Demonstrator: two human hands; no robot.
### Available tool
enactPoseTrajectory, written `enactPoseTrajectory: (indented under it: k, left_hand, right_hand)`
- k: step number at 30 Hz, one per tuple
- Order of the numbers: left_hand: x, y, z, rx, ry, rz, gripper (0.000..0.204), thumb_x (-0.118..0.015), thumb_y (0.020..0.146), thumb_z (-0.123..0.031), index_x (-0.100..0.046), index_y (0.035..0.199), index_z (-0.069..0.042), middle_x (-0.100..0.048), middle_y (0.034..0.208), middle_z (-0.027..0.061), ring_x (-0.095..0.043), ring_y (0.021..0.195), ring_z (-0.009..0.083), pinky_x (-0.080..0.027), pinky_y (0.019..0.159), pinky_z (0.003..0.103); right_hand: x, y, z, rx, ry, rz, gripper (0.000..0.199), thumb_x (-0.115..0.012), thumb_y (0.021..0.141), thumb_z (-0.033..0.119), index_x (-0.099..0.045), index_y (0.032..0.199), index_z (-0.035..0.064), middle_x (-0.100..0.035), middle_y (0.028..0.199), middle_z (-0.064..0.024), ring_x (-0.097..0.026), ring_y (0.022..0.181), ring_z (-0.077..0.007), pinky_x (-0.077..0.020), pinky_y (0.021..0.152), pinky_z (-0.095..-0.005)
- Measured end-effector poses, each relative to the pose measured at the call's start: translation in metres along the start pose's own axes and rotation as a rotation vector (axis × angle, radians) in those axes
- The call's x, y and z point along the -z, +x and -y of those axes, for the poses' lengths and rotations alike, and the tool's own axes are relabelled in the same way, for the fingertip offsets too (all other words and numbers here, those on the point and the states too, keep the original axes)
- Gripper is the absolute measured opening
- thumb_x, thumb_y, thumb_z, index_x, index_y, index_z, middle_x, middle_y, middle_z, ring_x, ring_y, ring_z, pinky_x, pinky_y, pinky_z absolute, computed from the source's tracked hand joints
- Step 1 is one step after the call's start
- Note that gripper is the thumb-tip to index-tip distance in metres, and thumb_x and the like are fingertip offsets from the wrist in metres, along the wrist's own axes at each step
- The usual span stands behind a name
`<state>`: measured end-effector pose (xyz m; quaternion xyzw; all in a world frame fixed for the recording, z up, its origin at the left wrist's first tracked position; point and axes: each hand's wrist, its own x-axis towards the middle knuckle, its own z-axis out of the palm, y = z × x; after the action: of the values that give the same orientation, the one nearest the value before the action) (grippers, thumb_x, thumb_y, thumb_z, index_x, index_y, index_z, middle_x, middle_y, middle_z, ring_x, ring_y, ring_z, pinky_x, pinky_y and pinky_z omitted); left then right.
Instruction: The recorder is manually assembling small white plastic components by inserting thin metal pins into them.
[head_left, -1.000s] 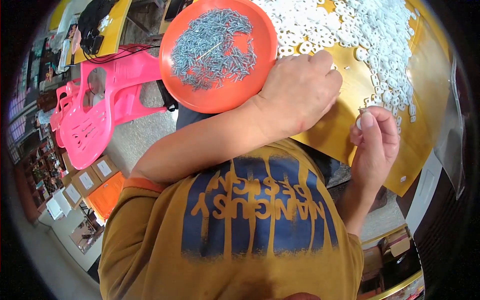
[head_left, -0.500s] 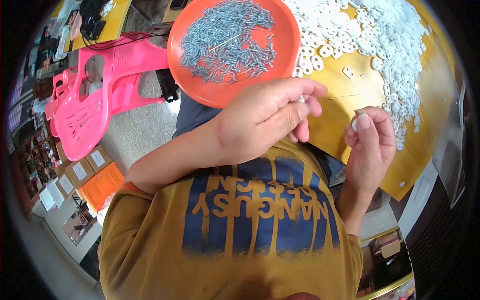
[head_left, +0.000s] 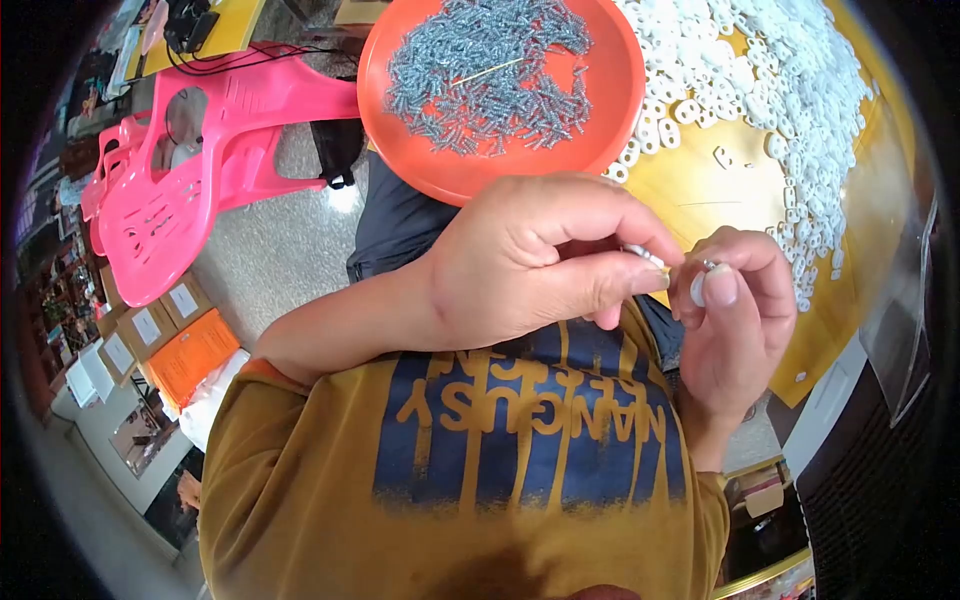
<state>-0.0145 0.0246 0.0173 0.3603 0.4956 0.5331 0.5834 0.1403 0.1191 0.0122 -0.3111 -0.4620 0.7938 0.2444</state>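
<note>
My left hand is closed, pinching a small white plastic piece between thumb and forefinger. Close beside it, my right hand is closed on another small white plastic piece. A bit of metal, perhaps a spring, shows at that thumb tip. Just beyond my left hand, a round orange basin holds a heap of small silvery springs with a thin yellowish stick lying on them. Many white oval pieces with two holes are heaped beyond my right hand.
The white pieces lie on a yellow tabletop, a few apart from the heap. A pink plastic chair stands at the left on a grey speckled floor. Cardboard boxes and an orange packet are farther left. Clear plastic sheeting hangs at the right.
My hands have come closer together. The left thumb and forefinger now show the white piece at their tips. The whole view has shifted slightly, with the basin farther right and higher.
</note>
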Motion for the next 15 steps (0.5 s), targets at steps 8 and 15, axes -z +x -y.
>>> enactPoseTrajectory:
  k: [8, 15]
  left_hand:
    - [0.001, -0.004, 0.01, -0.1, 0.225, 0.078, 0.033, -0.04, 0.088, -0.009, -0.044, 0.119, 0.003, -0.044, 0.094, 0.0064, -0.047, 0.069, 0.0085, -0.041, 0.063, 0.021]
    - [0.003, -0.004, 0.008, 0.0, -0.017, 0.088, 0.034, -0.039, 0.088, -0.008, -0.043, 0.12, 0.002, -0.045, 0.086, 0.0049, -0.047, 0.064, 0.0077, -0.04, 0.06, 0.019]
  right_hand:
    - [-0.003, 0.002, -0.002, -0.027, 0.038, 0.029, 0.009, -0.058, 0.077, 0.003, -0.053, 0.084, 0.0003, -0.052, 0.074, -0.0002, -0.044, 0.062, -0.0035, -0.0356, 0.056, -0.0158]
    - [-0.007, 0.003, -0.003, -0.029, -0.057, 0.002, 0.015, -0.054, 0.079, 0.015, -0.049, 0.078, 0.0013, -0.046, 0.059, -0.0036, -0.039, 0.051, -0.0087, -0.0296, 0.045, -0.0203]
